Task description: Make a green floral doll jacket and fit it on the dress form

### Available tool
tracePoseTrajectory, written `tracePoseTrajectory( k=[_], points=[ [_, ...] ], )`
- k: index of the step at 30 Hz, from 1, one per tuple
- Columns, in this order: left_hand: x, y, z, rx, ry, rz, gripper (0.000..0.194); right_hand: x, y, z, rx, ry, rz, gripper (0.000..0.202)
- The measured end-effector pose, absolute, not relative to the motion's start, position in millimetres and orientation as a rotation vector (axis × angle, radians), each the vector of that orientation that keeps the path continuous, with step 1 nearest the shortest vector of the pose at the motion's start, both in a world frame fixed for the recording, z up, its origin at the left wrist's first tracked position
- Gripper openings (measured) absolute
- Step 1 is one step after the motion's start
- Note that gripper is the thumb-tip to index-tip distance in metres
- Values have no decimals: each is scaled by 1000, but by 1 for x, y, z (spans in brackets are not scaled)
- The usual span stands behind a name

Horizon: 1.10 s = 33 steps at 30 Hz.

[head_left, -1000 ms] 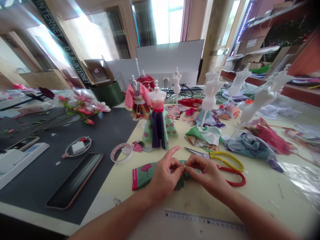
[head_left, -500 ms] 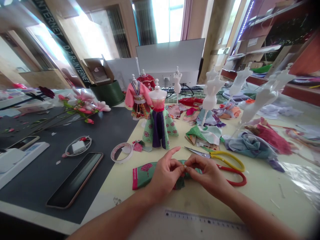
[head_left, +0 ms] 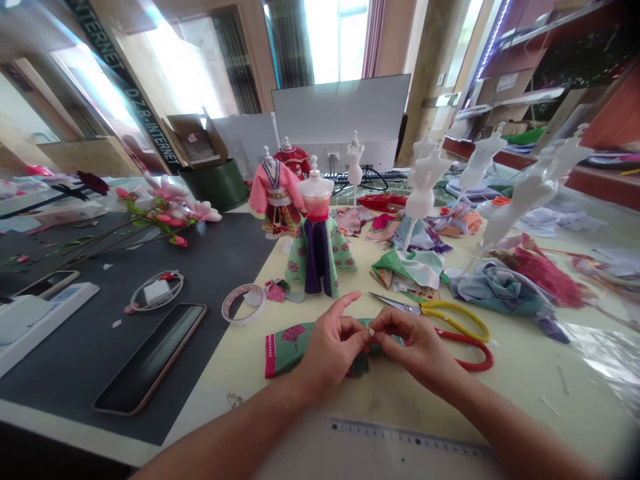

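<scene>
Above a green cloth piece (head_left: 285, 347) with a pink border, my left hand (head_left: 333, 343) and my right hand (head_left: 413, 343) meet fingertip to fingertip. Between them is a tiny whitish and gold piece (head_left: 371, 331), too small to name. Thumb and forefinger of each hand are pinched together at it, and one left finger points up and away. The cloth lies under both hands, partly hidden by them. Just beyond my right hand lie scissors (head_left: 453, 319) with one yellow and one red handle, blades apart.
Behind the hands stands a small dress form (head_left: 316, 200) in a green and purple skirt. Bare white dress forms (head_left: 423, 190) and fabric scraps (head_left: 505, 290) fill the right. Leftward are a tape roll (head_left: 244, 305) and a phone (head_left: 153, 360). A ruler (head_left: 400, 436) lies in front.
My right fingertips have drawn very slightly away from the left ones, so the tiny piece between them shows more. The cloth and the other things have stayed put.
</scene>
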<state>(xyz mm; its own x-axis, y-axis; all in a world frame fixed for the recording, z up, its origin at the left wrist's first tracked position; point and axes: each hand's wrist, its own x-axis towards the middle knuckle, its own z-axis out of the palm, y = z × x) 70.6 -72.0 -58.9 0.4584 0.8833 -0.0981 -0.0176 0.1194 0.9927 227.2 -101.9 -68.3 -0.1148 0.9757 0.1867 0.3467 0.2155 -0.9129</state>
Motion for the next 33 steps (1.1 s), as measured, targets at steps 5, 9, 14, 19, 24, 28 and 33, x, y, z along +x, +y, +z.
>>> tracePoseTrajectory(
  k=[5,9,14,19,24,28,33],
  points=[
    [71,-73,-59,1328,877,805,66,227,-103,-68,-1271,-1634,908,4],
    [70,-72,-60,1305,859,810,68,227,-103,-69,-1260,-1697,781,4],
    [69,-69,-60,1187,812,819,72,226,-105,-72,-1208,-1854,514,7],
    [69,-68,-58,1135,804,807,70,229,-104,-75,-1213,-1933,424,12],
    [70,-69,-57,1120,804,794,76,231,-103,-74,-1210,-1977,333,15],
    [70,-68,-58,1126,823,803,77,230,-104,-71,-1192,-2042,224,16],
    [70,-70,-54,1123,794,817,74,229,-105,-69,-1183,-2045,186,14]
  ],
)
